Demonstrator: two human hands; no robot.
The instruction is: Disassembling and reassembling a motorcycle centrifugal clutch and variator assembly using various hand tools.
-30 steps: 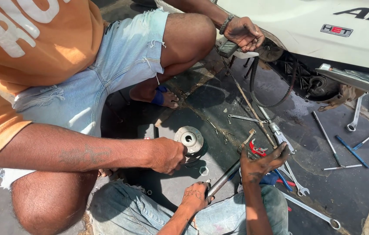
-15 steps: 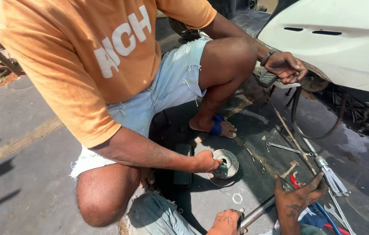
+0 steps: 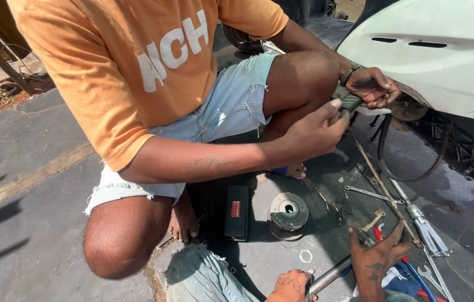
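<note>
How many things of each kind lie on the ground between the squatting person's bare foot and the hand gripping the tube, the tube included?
Round metal hub: 1
Black case: 1
Hex nut: 1
Metal tube, gripped in the left hand: 1
Total: 4

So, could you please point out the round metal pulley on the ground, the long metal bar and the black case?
round metal pulley (image 3: 288, 213), head view, on its top face near the hub.
long metal bar (image 3: 332, 274), head view, mid-shaft, just past the left hand (image 3: 292, 286).
black case (image 3: 237, 212), head view, on its flat top.
</note>
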